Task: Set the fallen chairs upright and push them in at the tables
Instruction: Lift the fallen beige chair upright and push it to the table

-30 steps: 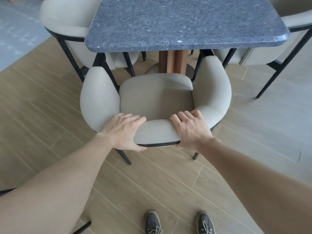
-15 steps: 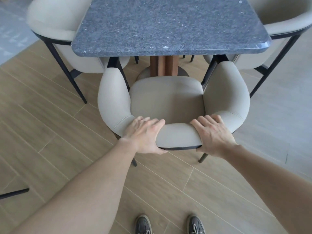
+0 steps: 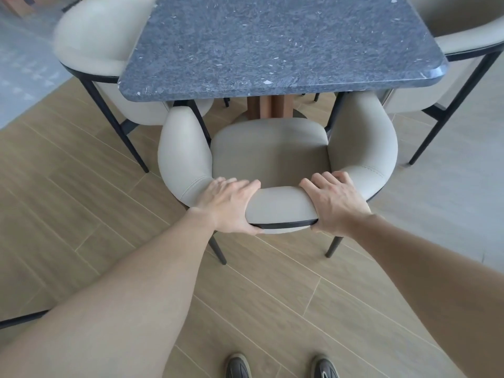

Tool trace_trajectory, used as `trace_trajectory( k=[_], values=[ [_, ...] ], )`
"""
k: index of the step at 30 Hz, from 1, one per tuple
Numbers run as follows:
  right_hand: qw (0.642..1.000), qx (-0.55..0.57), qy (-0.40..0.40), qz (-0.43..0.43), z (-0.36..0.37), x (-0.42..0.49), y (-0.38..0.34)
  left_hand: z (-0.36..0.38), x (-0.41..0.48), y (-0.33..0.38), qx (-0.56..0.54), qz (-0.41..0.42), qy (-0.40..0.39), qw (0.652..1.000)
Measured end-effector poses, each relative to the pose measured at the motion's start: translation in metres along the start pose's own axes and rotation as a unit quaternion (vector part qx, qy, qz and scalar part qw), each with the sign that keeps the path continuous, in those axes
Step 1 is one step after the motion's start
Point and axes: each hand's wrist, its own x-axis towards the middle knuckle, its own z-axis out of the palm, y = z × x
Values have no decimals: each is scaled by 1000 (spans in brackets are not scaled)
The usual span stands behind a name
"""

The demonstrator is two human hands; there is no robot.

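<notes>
A beige padded chair (image 3: pixel 270 154) with black legs stands upright in front of me, facing the grey speckled stone table (image 3: pixel 272 42). Its arm tips reach under the table's near edge. My left hand (image 3: pixel 231 205) grips the curved backrest on the left, fingers over the top and thumb under the black rim. On the right side of the backrest my right hand (image 3: pixel 335 203) holds it the same way.
Two more beige chairs stand upright at the table, one on the left (image 3: pixel 95 50) and one on the right (image 3: pixel 463 36). The table's wooden pedestal (image 3: pixel 270 107) is behind the seat. A black bar (image 3: pixel 21 320) lies at the lower left. My shoes (image 3: pixel 238 366) are on the wood-plank floor.
The chair has slid forward toward the table, its arms now reaching under the table edge. Both hands stay on the backrest, and my view has shifted closer.
</notes>
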Motion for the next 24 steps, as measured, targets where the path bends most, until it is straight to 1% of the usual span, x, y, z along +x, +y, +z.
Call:
trace_trajectory(
  k=[5, 9, 11, 12, 13, 14, 15, 16, 17, 18, 19, 22, 24],
  values=[
    [1000, -6, 10, 8, 2, -4, -1, 2, -1, 5, 2, 0, 12, 1000],
    [1000, 5, 13, 7, 3, -7, -2, 2, -5, 6, -9, -8, -2, 1000],
    [998, 51, 15, 17, -3, -7, -4, -2, -10, 9, -62, -42, 5, 997],
    [993, 109, 20, 30, -8, -7, -7, -6, -12, 12, -135, -73, 22, 988],
    [979, 197, 33, 45, -15, -7, -11, -13, -16, 16, -257, -114, 53, 958],
    [949, 303, 60, 61, -22, -8, -16, -20, -20, 18, -399, -152, 98, 899],
    [907, 403, 97, 75, -28, -11, -21, -27, -22, 21, -513, -181, 139, 828],
    [865, 477, 133, 85, -34, -14, -25, -33, -25, 24, -586, -192, 171, 769],
    [831, 526, 159, 90, -40, -19, -30, -39, -29, 28, -616, -196, 191, 738],
    [807, 555, 178, 91, -45, -24, -34, -44, -36, 35, -630, -194, 203, 724],
    [792, 573, 192, 88, -51, -30, -38, -49, -43, 43, -629, -185, 211, 725],
    [761, 602, 232, 70, -73, -54, -42, -67, -60, 66, -642, -137, 245, 714],
    [735, 615, 277, 61, -92, -81, -36, -87, -71, 89, -657, -83, 267, 700]
  ],
)
